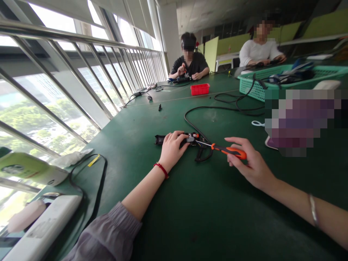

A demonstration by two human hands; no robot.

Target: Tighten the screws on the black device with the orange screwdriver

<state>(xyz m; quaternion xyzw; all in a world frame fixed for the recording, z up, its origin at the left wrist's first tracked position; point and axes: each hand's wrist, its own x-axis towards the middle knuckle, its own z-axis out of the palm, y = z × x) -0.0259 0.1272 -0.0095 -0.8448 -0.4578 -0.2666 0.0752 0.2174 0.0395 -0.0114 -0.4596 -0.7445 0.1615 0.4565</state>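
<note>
My left hand lies on a black handheld device resting on the green table, fingers curled over its body and pressing it down. My right hand grips an orange-handled screwdriver. The metal tip of the tool reaches left into the device's open part, beside small red and white pieces. A black cable runs from the device away toward the far side.
A red tray and a green basket full of cables stand farther back. Two other people sit at the far end. White items and a black strap lie at the left by the window railing.
</note>
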